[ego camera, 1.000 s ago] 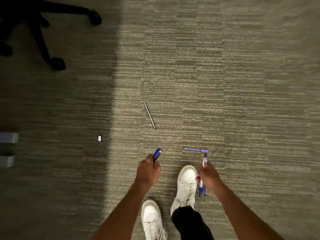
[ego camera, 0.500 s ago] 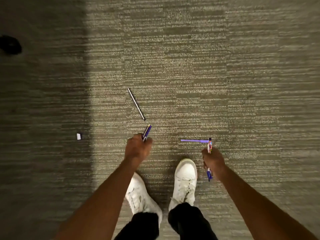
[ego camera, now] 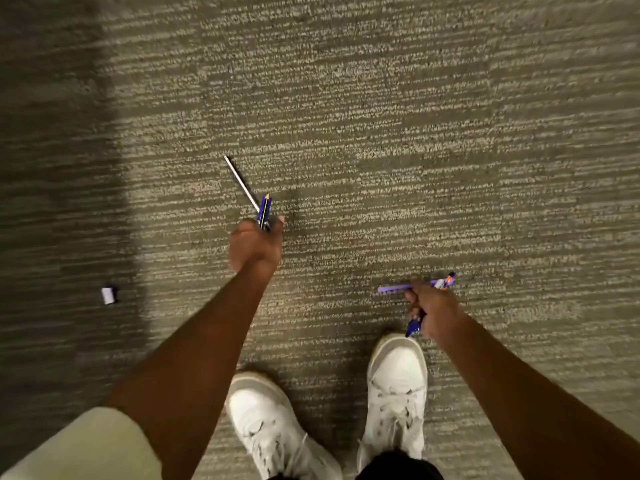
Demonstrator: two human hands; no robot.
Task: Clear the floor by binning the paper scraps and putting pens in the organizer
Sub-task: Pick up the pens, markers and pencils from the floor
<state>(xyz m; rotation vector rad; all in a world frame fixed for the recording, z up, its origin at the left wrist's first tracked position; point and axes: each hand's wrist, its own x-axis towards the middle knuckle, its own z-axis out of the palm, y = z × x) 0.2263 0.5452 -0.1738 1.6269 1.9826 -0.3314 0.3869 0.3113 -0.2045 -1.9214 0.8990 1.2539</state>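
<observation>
My left hand (ego camera: 255,245) is closed around blue pens (ego camera: 265,208) that stick out forward from the fist. A thin silver pen (ego camera: 240,181) lies on the carpet, its near end right beside the held pens and my fingertips. My right hand (ego camera: 433,310) grips a bundle of blue and orange pens (ego camera: 445,282), with a blue end (ego camera: 414,326) poking out below the fist. A purple pen (ego camera: 394,288) lies flat on the carpet, and my right fingers are on its right part. A small white paper scrap (ego camera: 108,294) rests on the floor at left.
Striped grey carpet (ego camera: 381,133) fills the view, darker in shadow along the left. My two white shoes (ego camera: 396,386) stand at the bottom, right foot slightly ahead. No bin or organizer is in view.
Both hands have reached lower and forward. The left hand has moved up to the silver pen's near end. The right hand now touches the purple pen. The chair base has left the view.
</observation>
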